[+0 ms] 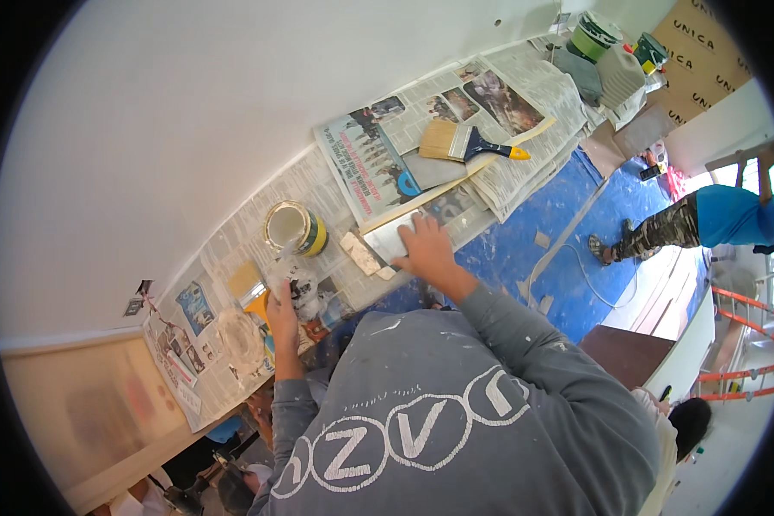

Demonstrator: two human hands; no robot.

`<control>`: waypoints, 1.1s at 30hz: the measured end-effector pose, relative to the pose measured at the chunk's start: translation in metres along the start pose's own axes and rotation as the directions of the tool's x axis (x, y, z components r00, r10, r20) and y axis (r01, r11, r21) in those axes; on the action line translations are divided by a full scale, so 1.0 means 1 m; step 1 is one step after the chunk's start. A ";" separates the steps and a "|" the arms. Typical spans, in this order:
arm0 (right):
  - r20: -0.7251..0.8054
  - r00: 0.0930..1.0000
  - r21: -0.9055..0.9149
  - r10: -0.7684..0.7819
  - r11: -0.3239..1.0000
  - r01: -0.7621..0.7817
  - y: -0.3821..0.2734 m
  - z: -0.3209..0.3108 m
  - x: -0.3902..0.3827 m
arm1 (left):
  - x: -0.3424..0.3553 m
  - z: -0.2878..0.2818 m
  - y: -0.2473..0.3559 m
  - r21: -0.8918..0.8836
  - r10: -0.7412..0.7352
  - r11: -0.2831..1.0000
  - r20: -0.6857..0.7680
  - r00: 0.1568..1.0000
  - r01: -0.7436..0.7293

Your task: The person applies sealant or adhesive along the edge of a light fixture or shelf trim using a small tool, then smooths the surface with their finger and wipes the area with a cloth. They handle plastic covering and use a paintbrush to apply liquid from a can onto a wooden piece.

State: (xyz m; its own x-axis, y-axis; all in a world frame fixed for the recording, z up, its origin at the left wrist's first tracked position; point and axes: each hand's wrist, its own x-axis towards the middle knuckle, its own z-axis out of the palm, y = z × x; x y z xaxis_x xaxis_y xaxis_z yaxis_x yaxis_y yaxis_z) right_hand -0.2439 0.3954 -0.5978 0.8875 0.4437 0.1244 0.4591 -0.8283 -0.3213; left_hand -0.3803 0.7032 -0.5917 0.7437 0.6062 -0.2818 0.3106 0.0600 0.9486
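Note:
My right hand [430, 251] grips a wide metal scraper [390, 239], fingers spread over its flat blade. Cream-white putty [361, 252] is heaped along the blade's left edge. My left hand [284, 314] has its fingers bent beside a crumpled, white-smeared clear plastic bag [308, 292]; what they hold is hard to make out. Just left of that hand lies a paintbrush [251, 288] with an orange handle. An opened round can [294, 229] with a yellow and dark label stands between the bag and the wall, pale residue inside.
Newspaper [232, 249] covers the ledge along the white wall [189, 112]. A broad brush [464, 141] rests on it; buckets [592, 39] stand at the far end. A person in a blue top [735, 215] is on the blue floor sheet [525, 249], near an orange ladder [740, 385].

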 end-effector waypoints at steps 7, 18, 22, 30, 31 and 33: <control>0.028 0.967 -0.004 -0.253 0.967 0.253 -0.006 -0.007 -0.003 | 0.007 -0.009 0.003 0.425 -0.063 0.889 -0.258 0.964 0.171; -0.152 0.939 -0.221 -0.308 0.937 0.271 0.061 -0.015 0.047 | 0.014 -0.030 0.011 0.568 0.264 0.820 -0.277 0.924 -0.064; -0.135 0.917 -0.211 -0.375 0.915 0.343 0.090 -0.022 0.062 | 0.016 -0.035 -0.007 0.498 0.217 0.865 -0.254 0.942 -0.065; -0.219 0.858 -0.073 -0.466 0.884 0.462 0.091 -0.053 0.065 | 0.002 -0.024 0.010 0.479 0.186 0.876 -0.232 0.955 -0.054; -0.218 0.856 -0.059 -0.469 0.882 0.468 0.093 -0.057 0.060 | 0.000 -0.023 0.013 0.455 0.157 0.890 -0.225 0.962 -0.040; -0.203 0.859 -0.005 -0.470 0.878 0.479 0.101 -0.059 0.048 | -0.003 -0.021 0.011 0.426 0.178 0.902 -0.227 0.958 -0.067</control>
State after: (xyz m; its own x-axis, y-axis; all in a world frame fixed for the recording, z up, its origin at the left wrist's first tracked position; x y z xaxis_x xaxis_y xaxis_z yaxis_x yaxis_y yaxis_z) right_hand -0.1528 0.3130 -0.5688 0.5550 0.7008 0.4482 0.8281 -0.5163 -0.2182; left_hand -0.3918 0.7189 -0.5772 0.6332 0.7709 -0.0685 0.4828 -0.3243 0.8135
